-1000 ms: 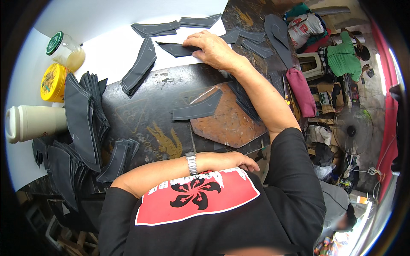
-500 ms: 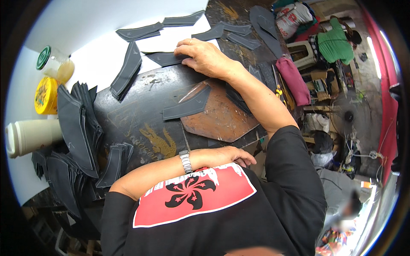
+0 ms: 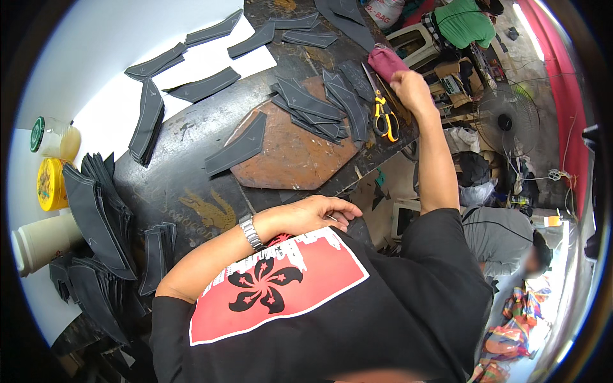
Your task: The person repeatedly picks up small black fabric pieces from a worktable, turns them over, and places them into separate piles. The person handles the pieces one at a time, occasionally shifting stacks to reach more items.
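My right hand (image 3: 412,90) is at the table's right edge, over the end of a pink cloth bundle (image 3: 385,62). Its fingers are curled in, and what they hold, if anything, is hidden. My left hand (image 3: 317,214), with a metal-band watch on the wrist, rests before my chest. Its fingers are loosely apart, and a small glint shows between them. Beyond it, one curved black cut piece (image 3: 246,145) lies across a brown wooden board (image 3: 300,172). A pile of similar black pieces (image 3: 310,105) sits on the board's far side. Yellow-handled scissors (image 3: 384,121) lie near my right forearm.
White paper (image 3: 258,60) carries more black pieces on the dark table (image 3: 172,137). At the left stand tall black stacks (image 3: 102,217), a glass jar (image 3: 57,137), a yellow tub (image 3: 51,185) and a pale container (image 3: 48,242). Two people and a fan (image 3: 504,121) are at the right.
My right hand has left the black piece on the white paper and swung right to the pink bundle. The pile on the board and the scissors are now uncovered. The view has shifted.
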### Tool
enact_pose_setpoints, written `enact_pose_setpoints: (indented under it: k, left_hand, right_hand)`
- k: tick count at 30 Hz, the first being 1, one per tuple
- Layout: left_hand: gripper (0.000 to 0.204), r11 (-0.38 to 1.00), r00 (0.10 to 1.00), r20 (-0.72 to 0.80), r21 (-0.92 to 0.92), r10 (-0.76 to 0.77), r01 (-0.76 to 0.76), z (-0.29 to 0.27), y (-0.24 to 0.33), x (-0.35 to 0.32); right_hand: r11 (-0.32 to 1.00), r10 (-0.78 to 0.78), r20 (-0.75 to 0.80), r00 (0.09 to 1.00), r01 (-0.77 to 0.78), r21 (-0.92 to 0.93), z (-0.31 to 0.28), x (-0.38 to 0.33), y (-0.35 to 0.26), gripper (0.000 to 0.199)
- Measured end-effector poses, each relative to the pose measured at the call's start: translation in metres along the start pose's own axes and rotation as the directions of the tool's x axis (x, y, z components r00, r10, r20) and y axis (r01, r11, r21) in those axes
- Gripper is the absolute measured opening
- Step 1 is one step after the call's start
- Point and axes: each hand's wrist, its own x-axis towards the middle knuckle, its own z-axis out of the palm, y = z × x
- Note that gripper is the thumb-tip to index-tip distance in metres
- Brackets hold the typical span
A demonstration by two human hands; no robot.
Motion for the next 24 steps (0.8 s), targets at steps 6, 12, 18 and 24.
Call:
enact_pose_setpoints:
  k: [6,12,18,24]
  left_hand:
    - [0.046,0.991,0.999,0.019,0.129,0.033,-0.035,-0.001,0.005,-0.001]
    - [0.048,0.989,0.992,0.096,0.117,0.085,-0.096,0.007,0.038,-0.008]
    - [0.020,0.670,0.799,-0.336,0.734,0.498,-0.109,-0.031,0.090,-0.049]
    - [0.018,0.535,0.236,-0.703,0.679,0.671,0.502,-0.103,0.103,-0.098]
  right_hand:
    - [0.973,0.050,-0.034,0.998,-0.056,-0.224,0.052,-0.026,0.026,0.020]
    - [0.980,0.014,-0.138,0.990,-0.041,-0.195,0.056,-0.025,0.020,0.013]
    - [0.978,-0.008,-0.155,0.988,-0.025,-0.209,0.062,-0.017,0.016,0.016]
    - [0.965,-0.109,-0.161,0.981,0.066,-0.254,0.063,-0.001,0.020,0.015]
